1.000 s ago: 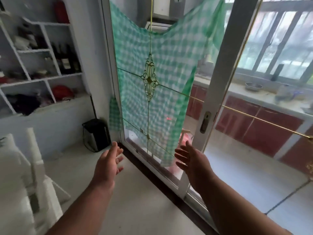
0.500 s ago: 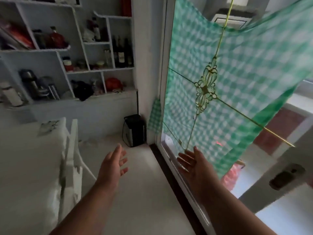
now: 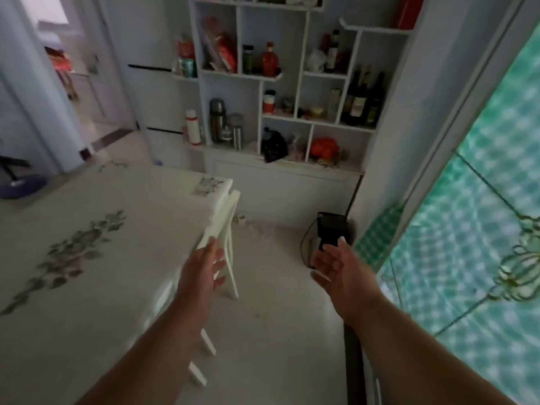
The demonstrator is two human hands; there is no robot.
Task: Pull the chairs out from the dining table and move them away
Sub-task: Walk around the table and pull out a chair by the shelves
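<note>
The dining table fills the left side, white with a grey flower pattern on its top. A white chair is tucked against the table's right edge; only its backrest and legs show. My left hand hovers with fingers spread just in front of the chair's backrest, holding nothing; whether it touches the chair I cannot tell. My right hand is out over the floor to the right, palm turned inward, fingers apart and empty.
A white wall shelf with bottles and flasks stands at the back. A small black appliance sits on the floor by the wall. A glass sliding door with green checked cloth runs along the right. An open doorway is far left.
My view has swung left from the glass door toward the table and shelf. Both hands stay raised and open, and the left one is now in front of the chair's backrest.
</note>
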